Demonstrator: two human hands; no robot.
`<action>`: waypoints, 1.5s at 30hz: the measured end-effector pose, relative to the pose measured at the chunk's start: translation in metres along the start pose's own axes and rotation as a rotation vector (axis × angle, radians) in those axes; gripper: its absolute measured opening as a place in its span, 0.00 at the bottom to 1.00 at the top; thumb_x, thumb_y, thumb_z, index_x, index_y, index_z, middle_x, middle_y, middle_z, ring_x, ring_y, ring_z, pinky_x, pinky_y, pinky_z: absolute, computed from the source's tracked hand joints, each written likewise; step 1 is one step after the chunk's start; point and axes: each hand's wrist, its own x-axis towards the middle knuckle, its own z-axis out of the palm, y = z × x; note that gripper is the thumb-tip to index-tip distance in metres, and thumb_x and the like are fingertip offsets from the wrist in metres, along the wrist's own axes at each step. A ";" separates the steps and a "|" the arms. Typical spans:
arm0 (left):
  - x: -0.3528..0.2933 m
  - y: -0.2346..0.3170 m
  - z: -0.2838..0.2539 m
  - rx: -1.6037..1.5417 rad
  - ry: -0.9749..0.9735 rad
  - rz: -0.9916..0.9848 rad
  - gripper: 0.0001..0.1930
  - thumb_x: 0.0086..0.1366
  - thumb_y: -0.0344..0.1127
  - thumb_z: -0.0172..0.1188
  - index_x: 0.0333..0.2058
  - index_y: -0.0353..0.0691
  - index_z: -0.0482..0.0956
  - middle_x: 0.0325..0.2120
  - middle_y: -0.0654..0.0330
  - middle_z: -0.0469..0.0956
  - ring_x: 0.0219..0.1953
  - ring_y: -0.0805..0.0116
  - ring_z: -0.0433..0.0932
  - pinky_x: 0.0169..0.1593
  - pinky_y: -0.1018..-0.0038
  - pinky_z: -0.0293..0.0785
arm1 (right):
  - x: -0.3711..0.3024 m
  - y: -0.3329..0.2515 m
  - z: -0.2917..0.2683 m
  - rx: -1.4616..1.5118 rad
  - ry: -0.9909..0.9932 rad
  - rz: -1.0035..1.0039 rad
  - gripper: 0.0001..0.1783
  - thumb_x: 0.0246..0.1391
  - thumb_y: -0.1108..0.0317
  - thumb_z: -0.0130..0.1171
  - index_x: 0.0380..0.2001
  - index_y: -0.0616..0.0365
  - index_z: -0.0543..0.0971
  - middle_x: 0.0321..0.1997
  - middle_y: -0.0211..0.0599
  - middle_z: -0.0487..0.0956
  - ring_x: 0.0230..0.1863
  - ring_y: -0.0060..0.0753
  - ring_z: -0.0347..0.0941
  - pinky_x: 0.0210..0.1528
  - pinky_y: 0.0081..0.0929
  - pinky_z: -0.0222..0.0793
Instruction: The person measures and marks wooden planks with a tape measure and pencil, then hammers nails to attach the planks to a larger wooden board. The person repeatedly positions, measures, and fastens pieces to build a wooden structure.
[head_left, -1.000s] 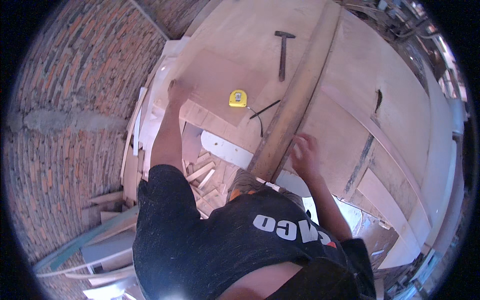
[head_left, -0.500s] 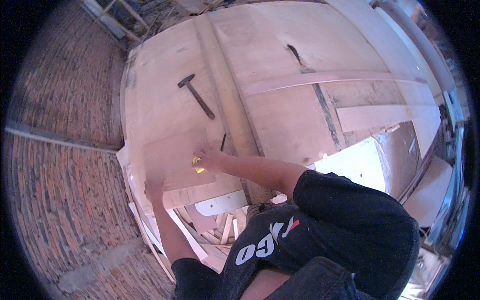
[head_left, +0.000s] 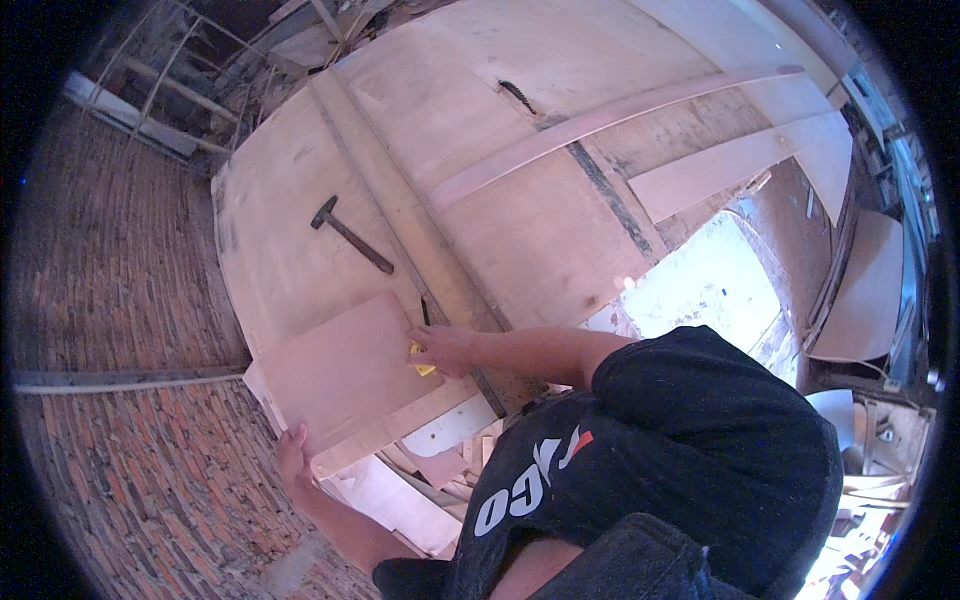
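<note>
Tape measure with yellow case [head_left: 424,369] is inside the right hand [head_left: 447,350], which is closed around it, at the right edge of a thin, pinkish-brown rectangular wooden sheet [head_left: 345,372]. The left hand [head_left: 293,456] is at the sheet's near left corner; I cannot tell if it grips there. Beyond the sheet lies a hammer with dark head and brown handle [head_left: 358,243], near a long tan wooden beam [head_left: 393,200].

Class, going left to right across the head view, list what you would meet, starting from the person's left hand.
Left hand, hammer, right hand with yellow tape measure, jagged dark mark, dark stripe, curved panel at far right.
</note>
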 end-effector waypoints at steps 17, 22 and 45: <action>-0.223 0.086 -0.002 0.202 0.426 0.816 0.53 0.53 0.71 0.63 0.68 0.36 0.69 0.64 0.37 0.66 0.65 0.41 0.67 0.64 0.45 0.69 | -0.229 0.023 -0.061 0.323 0.721 0.232 0.10 0.53 0.69 0.68 0.40 0.55 0.83 0.41 0.42 0.80 0.43 0.49 0.79 0.44 0.42 0.77; -0.181 0.119 0.118 -0.328 0.007 0.971 0.46 0.64 0.63 0.61 0.70 0.36 0.63 0.66 0.41 0.66 0.69 0.45 0.64 0.71 0.47 0.62 | -0.392 0.066 -0.101 0.089 1.033 0.920 0.10 0.50 0.76 0.64 0.39 0.57 0.84 0.41 0.43 0.82 0.44 0.49 0.81 0.47 0.41 0.79; -0.355 0.256 0.668 -0.179 -0.437 0.432 0.23 0.66 0.38 0.71 0.54 0.35 0.75 0.47 0.56 0.81 0.49 0.63 0.80 0.56 0.63 0.78 | -0.756 0.515 -0.059 0.532 0.723 1.450 0.16 0.59 0.59 0.60 0.44 0.56 0.85 0.44 0.45 0.86 0.49 0.44 0.81 0.52 0.39 0.77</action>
